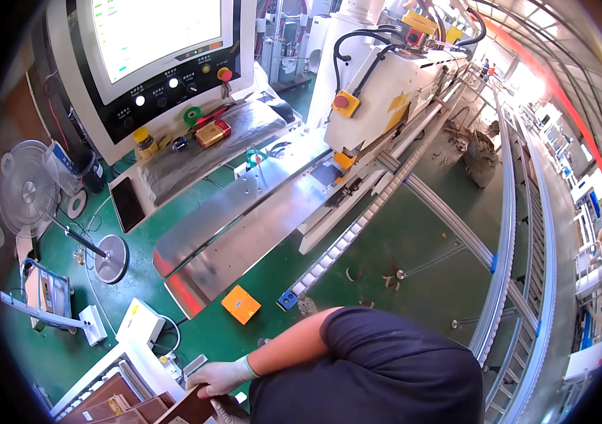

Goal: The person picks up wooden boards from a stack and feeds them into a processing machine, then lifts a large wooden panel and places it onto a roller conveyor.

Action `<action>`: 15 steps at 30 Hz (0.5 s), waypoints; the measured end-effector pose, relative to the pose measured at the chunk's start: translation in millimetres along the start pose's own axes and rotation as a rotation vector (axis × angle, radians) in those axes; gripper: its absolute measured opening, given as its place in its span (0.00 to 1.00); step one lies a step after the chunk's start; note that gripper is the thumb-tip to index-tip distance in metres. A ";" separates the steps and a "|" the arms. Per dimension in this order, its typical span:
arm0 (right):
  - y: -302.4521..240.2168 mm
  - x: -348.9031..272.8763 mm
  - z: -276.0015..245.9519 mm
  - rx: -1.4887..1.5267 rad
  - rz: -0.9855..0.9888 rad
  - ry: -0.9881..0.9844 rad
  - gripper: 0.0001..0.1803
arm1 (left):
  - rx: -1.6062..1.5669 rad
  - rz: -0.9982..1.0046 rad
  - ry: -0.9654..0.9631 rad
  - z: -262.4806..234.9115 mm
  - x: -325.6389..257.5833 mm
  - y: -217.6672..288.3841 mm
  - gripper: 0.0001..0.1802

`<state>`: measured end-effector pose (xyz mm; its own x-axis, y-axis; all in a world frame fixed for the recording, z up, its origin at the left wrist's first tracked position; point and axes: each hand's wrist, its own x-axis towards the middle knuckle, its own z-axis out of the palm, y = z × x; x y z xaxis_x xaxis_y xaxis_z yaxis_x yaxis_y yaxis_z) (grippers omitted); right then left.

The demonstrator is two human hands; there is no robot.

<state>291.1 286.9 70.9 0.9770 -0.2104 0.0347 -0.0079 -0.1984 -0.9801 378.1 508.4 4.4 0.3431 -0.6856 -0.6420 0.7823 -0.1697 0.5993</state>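
Note:
Both my hands wear pale work gloves and are at the lower left of the head view. My right hand (220, 377), on the bare forearm reaching in from a dark short sleeve, is closed over the upper end of a brown board (186, 408). Just below it, partly cut off by the lower edge, my left hand (229, 408) grips the same board's side. Other brown boards (106, 394) stand tilted beside it, within a white-framed rack (87, 378). The held board's lower part is out of view.
A machine with a metal bed (244, 233) stands ahead, with an orange box (241, 304) on the green floor beside it. A control panel with a lit screen (159, 35) rises upper left. A fan (28, 187) stands left; long roller rails (509, 233) run along the right.

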 end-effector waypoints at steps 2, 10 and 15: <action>0.9 -4.1 -13.6 0.018 0.025 0.080 0.22 | 0.075 0.129 -0.004 41.7 5.9 5.0 0.32; 21.2 -129.6 -105.7 0.016 0.251 0.372 0.23 | -0.142 0.256 0.001 140.0 60.6 76.1 0.31; -15.4 -226.8 -119.1 -0.467 0.419 0.573 0.35 | 0.081 0.030 -0.308 214.6 127.4 60.4 0.30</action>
<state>44.2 223.6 101.3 0.6159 -0.7819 -0.0965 -0.5555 -0.3442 -0.7569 357.4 258.9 61.5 0.1820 -0.8712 -0.4559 0.7264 -0.1934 0.6596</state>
